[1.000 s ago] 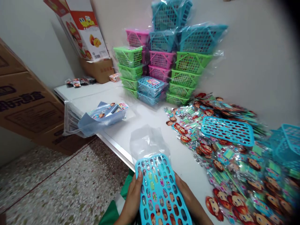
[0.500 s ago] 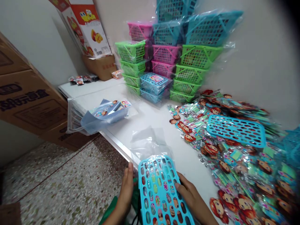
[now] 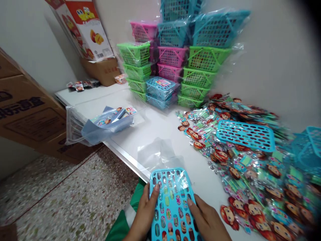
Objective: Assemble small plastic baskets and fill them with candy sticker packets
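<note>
A blue plastic basket [image 3: 173,201] with a slotted lid lies at the near table edge, partly inside a clear plastic bag [image 3: 157,152] whose loose end spreads away from me. Printed packets show through its slots. My left hand [image 3: 147,207] grips the basket's left side, thumb on the lid. My right hand [image 3: 204,214] holds the right side, thumb over the edge. The fingers beneath are hidden on both sides.
Right of the basket lies a pile of printed packets [image 3: 235,170] with a loose blue lid [image 3: 245,135] on top. Bagged baskets [image 3: 173,57] stand stacked at the wall. A clear bin [image 3: 75,127] overhangs the left table edge, near cartons [image 3: 32,110].
My left hand has moved from beside the basket to grip its left side, thumb now on the lid. My right hand keeps its hold. The view has shifted slightly.
</note>
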Demonstrator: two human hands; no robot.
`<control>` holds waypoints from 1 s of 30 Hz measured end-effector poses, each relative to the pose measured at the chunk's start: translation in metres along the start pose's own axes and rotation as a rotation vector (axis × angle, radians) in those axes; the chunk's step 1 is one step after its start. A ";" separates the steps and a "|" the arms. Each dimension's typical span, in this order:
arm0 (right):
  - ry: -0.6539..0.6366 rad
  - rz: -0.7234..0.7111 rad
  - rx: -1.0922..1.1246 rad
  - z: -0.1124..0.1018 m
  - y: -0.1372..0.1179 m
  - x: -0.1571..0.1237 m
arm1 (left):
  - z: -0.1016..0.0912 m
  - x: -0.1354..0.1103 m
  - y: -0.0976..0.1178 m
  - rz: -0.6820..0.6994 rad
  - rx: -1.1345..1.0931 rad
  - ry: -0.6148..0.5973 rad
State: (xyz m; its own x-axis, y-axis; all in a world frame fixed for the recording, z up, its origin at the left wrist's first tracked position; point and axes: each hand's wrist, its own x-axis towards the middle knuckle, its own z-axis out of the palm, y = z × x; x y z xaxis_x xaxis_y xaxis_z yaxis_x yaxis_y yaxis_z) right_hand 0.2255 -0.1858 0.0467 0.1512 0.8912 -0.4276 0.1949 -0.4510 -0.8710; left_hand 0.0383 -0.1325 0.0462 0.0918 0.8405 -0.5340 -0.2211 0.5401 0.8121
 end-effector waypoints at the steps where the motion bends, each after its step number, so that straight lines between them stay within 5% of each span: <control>1: 0.074 0.014 0.031 0.001 0.002 0.001 | 0.001 0.000 0.000 -0.068 -0.053 -0.015; 4: 0.171 0.004 0.195 0.004 0.002 0.004 | 0.005 -0.001 0.003 -0.181 -0.190 -0.038; 8: -0.108 -0.008 0.330 0.008 -0.016 0.007 | 0.007 -0.005 0.004 -0.256 -0.258 -0.114; 10: -0.133 -0.031 0.350 0.009 -0.022 0.004 | 0.004 -0.008 0.003 -0.316 -0.285 -0.184; 20: 0.105 0.007 0.151 0.022 0.011 -0.041 | -0.017 -0.012 -0.016 -0.329 -0.364 -0.248; 26: 0.233 0.116 0.349 0.043 0.007 -0.044 | -0.024 -0.012 -0.026 -0.264 -0.139 -0.246; 30: 0.291 0.054 0.401 0.045 0.001 -0.033 | -0.022 -0.013 -0.014 -0.303 -0.220 -0.295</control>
State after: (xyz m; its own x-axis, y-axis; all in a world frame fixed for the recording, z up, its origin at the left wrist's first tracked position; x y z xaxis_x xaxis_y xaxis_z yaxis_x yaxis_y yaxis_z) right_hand 0.1775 -0.2131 0.0491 0.4261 0.7910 -0.4390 -0.1996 -0.3911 -0.8984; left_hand 0.0192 -0.1519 0.0361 0.4486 0.6401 -0.6237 -0.3390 0.7676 0.5440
